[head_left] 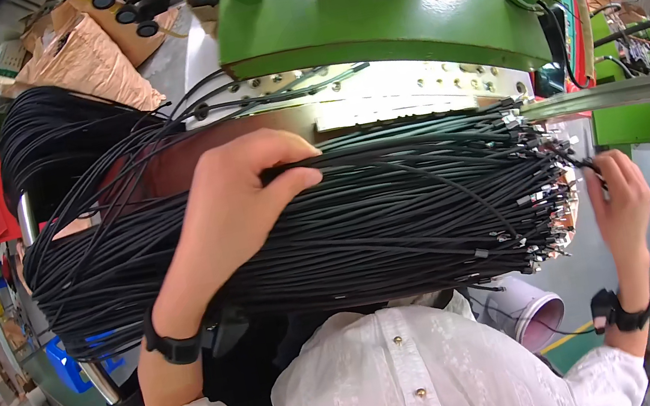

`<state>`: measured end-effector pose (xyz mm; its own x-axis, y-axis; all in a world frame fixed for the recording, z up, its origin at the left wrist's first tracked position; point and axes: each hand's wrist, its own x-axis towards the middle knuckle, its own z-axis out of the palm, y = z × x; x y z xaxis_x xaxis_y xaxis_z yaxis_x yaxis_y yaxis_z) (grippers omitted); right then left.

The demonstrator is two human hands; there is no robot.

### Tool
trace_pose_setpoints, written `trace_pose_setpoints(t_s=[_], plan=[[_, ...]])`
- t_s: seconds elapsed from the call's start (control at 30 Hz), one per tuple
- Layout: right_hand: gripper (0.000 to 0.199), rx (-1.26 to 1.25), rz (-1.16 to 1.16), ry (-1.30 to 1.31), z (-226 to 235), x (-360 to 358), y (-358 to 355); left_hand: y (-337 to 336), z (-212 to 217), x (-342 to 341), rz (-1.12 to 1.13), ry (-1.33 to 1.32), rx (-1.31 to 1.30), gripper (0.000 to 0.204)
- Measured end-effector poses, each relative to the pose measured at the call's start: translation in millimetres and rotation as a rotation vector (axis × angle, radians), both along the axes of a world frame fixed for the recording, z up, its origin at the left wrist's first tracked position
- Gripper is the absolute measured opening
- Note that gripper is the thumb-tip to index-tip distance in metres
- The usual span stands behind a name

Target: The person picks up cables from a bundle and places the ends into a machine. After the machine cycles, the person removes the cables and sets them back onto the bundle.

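Observation:
A thick pile of black cables (382, 232) lies sideways in front of me, its small metal-tipped ends (547, 203) gathered on the right. My left hand (240, 187) reaches over the pile from the near side. Its thumb and fingers pinch a few black cables along the far edge of the pile. Beyond the cable ends, my right hand (620, 190) is closed, with its fingertips on a thin dark cable end (583, 160). How many cables either hand holds is hard to make out.
A green machine (381, 28) with a pale perforated plate stands at the far side. More looped black cables (61, 136) hang at the left over a metal bar (28, 219). A whitish bucket (527, 313) lies below right, and a blue container (67, 366) sits lower left.

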<state>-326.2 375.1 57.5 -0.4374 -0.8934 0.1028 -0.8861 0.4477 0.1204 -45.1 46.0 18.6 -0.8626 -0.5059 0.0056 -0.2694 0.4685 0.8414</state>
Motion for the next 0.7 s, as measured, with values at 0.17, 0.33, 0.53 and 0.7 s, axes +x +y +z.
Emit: trace_pose_setpoints(t_s=[0.17,0.33,0.53,0.7], plan=[[0.062,0.455,-0.386,0.208,14,10,11,-6,13,-9,0.023,-0.196,0.317,0.014],[0.079,-0.204,0.383,-0.435,-12,65,-94,1,41,19,0.009,-0.057,0.335,0.015],[0.022,-0.404,0.334,-0.288,-17,45,-102,37,87,6,-0.377,-0.23,0.258,0.027],[0.034,-0.191,1.029,-0.174,-39,64,-116,103,17,-35,-0.29,-0.295,1.382,0.032]])
